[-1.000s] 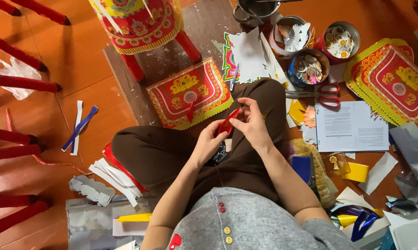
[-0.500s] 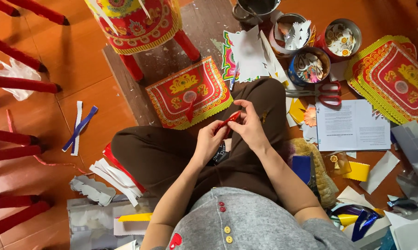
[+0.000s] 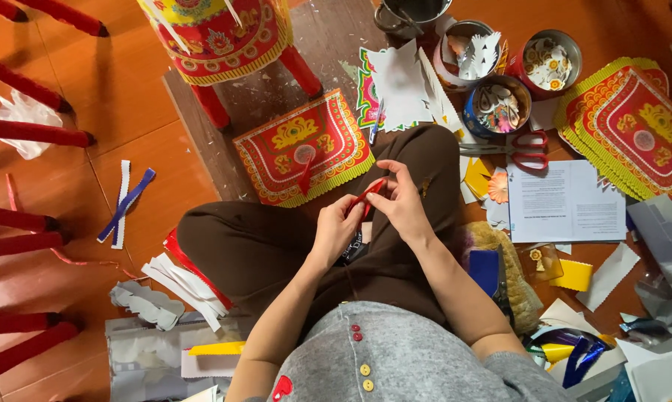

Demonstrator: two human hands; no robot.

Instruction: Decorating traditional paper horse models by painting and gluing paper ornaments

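Red strip (image 3: 367, 195) partly behind fingers (image 3: 395, 195)

paper strip (image 3: 367, 195) between both hands, over lap | fan-shaped panel (image 3: 304, 149) ahead | scissors (image 3: 516, 147) right of panel

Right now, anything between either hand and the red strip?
Nothing visible. Both hands already pinch the red strip above the lap: left hand at its lower end, right hand at the upper end. The decorated red and yellow panel lies on the floor beyond, apart from the hands.
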